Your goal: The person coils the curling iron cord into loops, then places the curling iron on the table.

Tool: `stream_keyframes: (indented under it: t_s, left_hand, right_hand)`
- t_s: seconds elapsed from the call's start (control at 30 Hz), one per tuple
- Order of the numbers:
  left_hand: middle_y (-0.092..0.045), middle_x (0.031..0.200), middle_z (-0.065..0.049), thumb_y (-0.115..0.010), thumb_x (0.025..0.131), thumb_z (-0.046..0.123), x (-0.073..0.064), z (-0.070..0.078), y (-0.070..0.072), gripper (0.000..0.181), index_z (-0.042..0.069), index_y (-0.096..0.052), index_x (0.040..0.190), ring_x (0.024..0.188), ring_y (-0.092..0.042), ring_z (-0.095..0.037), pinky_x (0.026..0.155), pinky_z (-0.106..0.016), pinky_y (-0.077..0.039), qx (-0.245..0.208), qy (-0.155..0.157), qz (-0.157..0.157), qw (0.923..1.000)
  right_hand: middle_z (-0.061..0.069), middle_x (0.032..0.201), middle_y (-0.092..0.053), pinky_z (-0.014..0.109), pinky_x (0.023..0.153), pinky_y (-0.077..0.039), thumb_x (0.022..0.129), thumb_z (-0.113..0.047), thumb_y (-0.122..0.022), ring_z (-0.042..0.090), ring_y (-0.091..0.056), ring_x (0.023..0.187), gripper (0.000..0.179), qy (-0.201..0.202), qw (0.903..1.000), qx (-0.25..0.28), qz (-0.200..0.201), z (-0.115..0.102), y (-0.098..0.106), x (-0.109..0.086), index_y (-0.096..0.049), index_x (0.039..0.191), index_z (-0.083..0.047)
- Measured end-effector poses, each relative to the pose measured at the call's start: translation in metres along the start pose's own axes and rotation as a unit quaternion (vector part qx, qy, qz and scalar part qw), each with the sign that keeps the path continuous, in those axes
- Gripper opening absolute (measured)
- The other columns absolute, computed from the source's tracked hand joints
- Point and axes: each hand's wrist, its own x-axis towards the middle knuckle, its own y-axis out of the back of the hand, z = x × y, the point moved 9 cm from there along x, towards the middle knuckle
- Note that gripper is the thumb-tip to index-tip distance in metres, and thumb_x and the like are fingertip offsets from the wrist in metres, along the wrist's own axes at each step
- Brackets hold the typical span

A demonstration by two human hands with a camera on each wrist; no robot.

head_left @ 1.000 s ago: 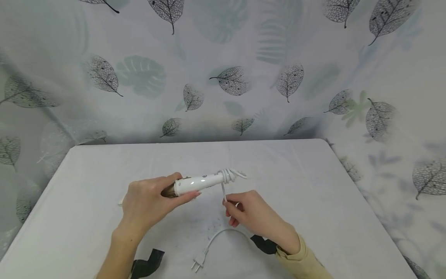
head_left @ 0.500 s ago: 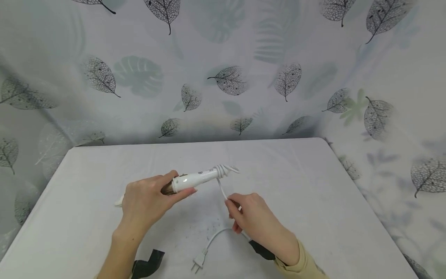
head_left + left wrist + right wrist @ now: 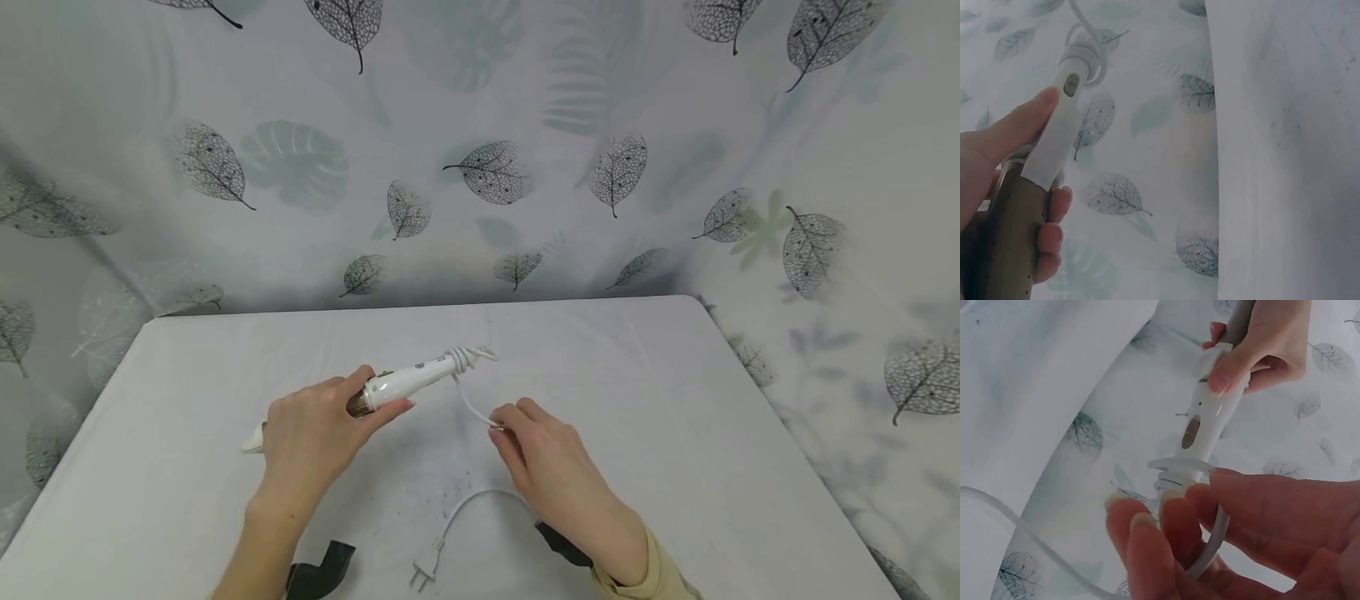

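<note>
My left hand (image 3: 309, 433) grips a curling iron (image 3: 408, 381) around its brown barrel (image 3: 1013, 231), which has rows of small dots. Its white handle points up and right, with the thumb lying along it in the left wrist view. A brown switch (image 3: 1190, 432) shows on the handle. Several turns of white cord (image 3: 461, 359) are wound around the handle's end. My right hand (image 3: 551, 467) pinches a length of this cord (image 3: 1209, 545) between thumb and fingers, below and right of the handle. The iron's pale tip (image 3: 253, 442) sticks out behind the left hand.
The cord's free end curves over the white table (image 3: 660, 417) to a two-pin plug (image 3: 426, 564) near the front. Black straps (image 3: 321, 573) show beside both wrists. A leaf-patterned curtain (image 3: 480, 225) stands behind the table and along its sides.
The left hand and curling iron have shifted slightly left, the handle end most. The right hand has turned and drawn the pinched cord away, so a longer unwound stretch shows between them.
</note>
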Motion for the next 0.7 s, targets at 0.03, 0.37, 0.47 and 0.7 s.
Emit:
stream_keyframes:
  t_s: [0.03, 0.37, 0.47, 0.7]
  left_hand:
    - [-0.033, 0.051, 0.012, -0.027, 0.088, 0.083, 0.000, 0.000, 0.000, 0.074, 0.017, -0.060, 0.077, 0.043, -0.023, -0.003, 0.040, -0.025, -0.018, 0.000, -0.001, -0.002, 1.0000]
    - [-0.031, 0.051, 0.015, -0.049, 0.082, 0.082, -0.002, -0.004, -0.005, 0.062, 0.022, -0.066, 0.080, 0.044, -0.024, -0.002, 0.041, -0.024, -0.019, -0.028, 0.008, -0.032, 0.9991]
    - [-0.033, 0.050, 0.017, -0.059, 0.080, 0.078, -0.002, -0.004, -0.007, 0.056, 0.023, -0.066, 0.080, 0.045, -0.026, -0.002, 0.041, -0.023, -0.021, -0.036, 0.009, -0.044, 0.9984]
    - [-0.035, 0.052, 0.017, -0.073, 0.076, 0.068, -0.003, 0.001, -0.012, 0.046, 0.025, -0.060, 0.076, 0.046, -0.026, 0.000, 0.042, -0.021, -0.021, -0.054, -0.002, -0.089, 0.9945]
  right_hand:
    - [-0.004, 0.080, -0.054, 0.018, 0.054, -0.040, 0.090, -0.004, -0.073, 0.003, -0.044, 0.061, 0.008, 0.007, 0.9999, -0.006, 0.010, -0.001, 0.001, 0.000, -0.069, 0.096, -0.007]
    - [0.000, 0.087, -0.059, 0.018, 0.062, -0.046, 0.073, 0.003, -0.085, 0.011, -0.054, 0.074, 0.021, 0.113, 0.9807, 0.012, 0.159, -0.016, 0.026, -0.001, -0.071, 0.086, -0.007]
    - [0.004, 0.092, -0.062, 0.023, 0.066, -0.050, 0.073, 0.006, -0.084, 0.016, -0.059, 0.082, 0.021, 0.136, 0.9679, 0.029, 0.210, -0.019, 0.036, -0.003, -0.073, 0.086, -0.005]
    - [0.009, 0.098, -0.064, 0.033, 0.087, -0.056, 0.082, 0.002, -0.078, 0.027, -0.065, 0.098, 0.009, 0.184, 0.9475, 0.049, 0.257, -0.022, 0.046, -0.005, -0.073, 0.085, -0.005]
